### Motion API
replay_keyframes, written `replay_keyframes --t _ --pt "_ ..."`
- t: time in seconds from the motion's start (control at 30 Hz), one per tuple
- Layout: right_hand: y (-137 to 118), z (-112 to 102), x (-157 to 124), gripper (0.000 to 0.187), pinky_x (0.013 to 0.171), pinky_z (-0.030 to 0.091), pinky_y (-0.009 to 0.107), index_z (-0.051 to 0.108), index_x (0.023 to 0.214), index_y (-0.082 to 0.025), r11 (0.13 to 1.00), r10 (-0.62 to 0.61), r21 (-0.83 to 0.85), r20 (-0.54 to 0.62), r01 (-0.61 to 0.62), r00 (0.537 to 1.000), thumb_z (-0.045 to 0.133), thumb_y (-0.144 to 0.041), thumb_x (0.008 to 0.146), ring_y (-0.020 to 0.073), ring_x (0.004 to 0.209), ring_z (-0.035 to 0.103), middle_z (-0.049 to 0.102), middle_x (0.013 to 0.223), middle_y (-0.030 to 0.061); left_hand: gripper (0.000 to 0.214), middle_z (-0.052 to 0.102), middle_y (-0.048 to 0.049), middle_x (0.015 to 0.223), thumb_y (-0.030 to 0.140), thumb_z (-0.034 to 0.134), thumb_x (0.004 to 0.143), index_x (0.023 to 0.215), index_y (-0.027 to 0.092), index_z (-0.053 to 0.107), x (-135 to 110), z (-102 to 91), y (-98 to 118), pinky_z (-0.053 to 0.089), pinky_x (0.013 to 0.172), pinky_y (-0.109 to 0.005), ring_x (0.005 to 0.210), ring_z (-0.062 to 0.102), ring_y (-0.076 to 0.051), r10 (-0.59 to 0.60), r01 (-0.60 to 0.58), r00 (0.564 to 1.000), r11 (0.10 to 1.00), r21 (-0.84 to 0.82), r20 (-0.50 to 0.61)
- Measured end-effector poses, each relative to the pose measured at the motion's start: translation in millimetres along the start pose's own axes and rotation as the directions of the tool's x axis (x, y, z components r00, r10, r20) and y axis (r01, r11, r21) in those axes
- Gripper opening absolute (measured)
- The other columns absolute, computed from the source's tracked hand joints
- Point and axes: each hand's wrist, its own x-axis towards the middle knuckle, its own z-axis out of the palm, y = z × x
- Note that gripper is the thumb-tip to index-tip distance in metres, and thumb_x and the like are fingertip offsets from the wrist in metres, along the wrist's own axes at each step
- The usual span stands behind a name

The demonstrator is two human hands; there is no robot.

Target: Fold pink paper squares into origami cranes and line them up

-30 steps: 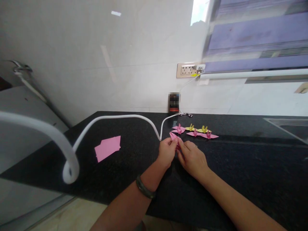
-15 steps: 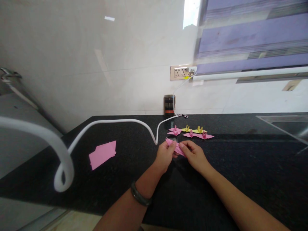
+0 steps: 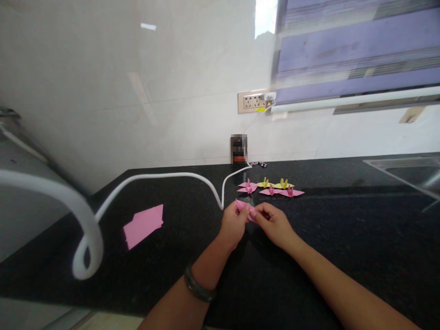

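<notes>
Currently, pink paper sheets (image 3: 143,225) lie flat; the closed left hand (image 3: 235,225) pinches a seemingly part-folded pink origami piece (image 3: 241,205) above the countertop (image 3: 165,256); the right hand (image 3: 275,223) pinches its other end; apparently finished origami cranes (image 3: 271,191) stand behind.

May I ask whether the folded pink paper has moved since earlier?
Yes: the folded pink paper moved toward the camera, judged against the paper cranes.

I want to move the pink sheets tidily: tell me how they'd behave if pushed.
The pink sheets lie overlapped with corners askew, so they may slide apart. They look thin and flat, so probably light and apt to bend.
</notes>
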Motion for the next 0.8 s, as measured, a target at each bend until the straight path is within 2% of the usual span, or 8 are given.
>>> replay_keyframes --t 0.2,0.37,0.5,0.63,0.8 --pt "0.1 -0.4 0.6 0.022 0.052 0.038 0.023 0.054 0.067 -0.017 1.000 0.000 0.029 -0.007 0.000 1.000 0.046 -0.037 0.074 0.0113 0.057 0.047 0.054 0.062 0.0010 0.028 0.056 -0.0032 0.069 0.039 0.049 0.070 0.077 0.012 0.053 -0.3 1.9 1.3 0.041 0.056 -0.021 0.061 0.052 -0.010 -0.043 0.043 0.999 0.999 -0.020 0.015" --pt "-0.1 -1.3 0.0 0.023 0.052 0.037 0.022 0.053 0.067 -0.017 1.000 -0.024 -0.020 -0.029 0.023 0.999 0.045 -0.036 0.075 0.0112 0.057 0.046 0.052 0.061 0.0011 0.030 0.057 -0.0043 0.069 0.039 0.051 0.068 0.077 0.011 0.055 -2.0 3.8 5.7 0.041 0.056 -0.021 0.061 0.052 -0.010 -0.085 0.083 0.996 0.994 -0.066 -0.026" --pt "0.2 -0.8 -0.5 0.023 0.053 0.037 0.023 0.052 0.066 -0.017 0.999 -0.035 -0.036 -0.023 0.034 0.999 0.044 -0.036 0.076 0.0113 0.057 0.045 0.051 0.062 0.0012 0.031 0.058 -0.0048 0.069 0.040 0.051 0.068 0.076 0.011 0.056 -1.9 2.8 5.3 0.042 0.056 -0.022 0.062 0.053 -0.011 -0.118 0.117 0.993 0.989 -0.088 -0.015" --pt "0.6 -0.8 -0.3 0.022 0.052 0.038 0.023 0.051 0.065 -0.017 1.000 -0.026 0.013 -0.009 0.026 1.000 0.044 -0.036 0.075 0.0113 0.057 0.044 0.050 0.061 0.0008 0.034 0.058 -0.0051 0.070 0.043 0.049 0.068 0.076 0.011 0.056 -0.8 0.8 4.0 0.042 0.056 -0.022 0.062 0.054 -0.011 -0.122 0.121 0.992 0.989 -0.089 -0.014" --pt "-0.3 -1.7 0.7 0.021 0.049 0.035 0.022 0.050 0.066 -0.017 0.989 0.041 0.139 0.018 -0.043 0.999 0.046 -0.036 0.073 0.0104 0.054 0.042 0.046 0.059 -0.0007 0.035 0.056 -0.0048 0.070 0.044 0.046 0.071 0.076 0.011 0.055 0.0 -0.6 5.6 0.042 0.054 -0.022 0.061 0.053 -0.011 -0.124 0.123 0.992 0.986 -0.111 -0.009"
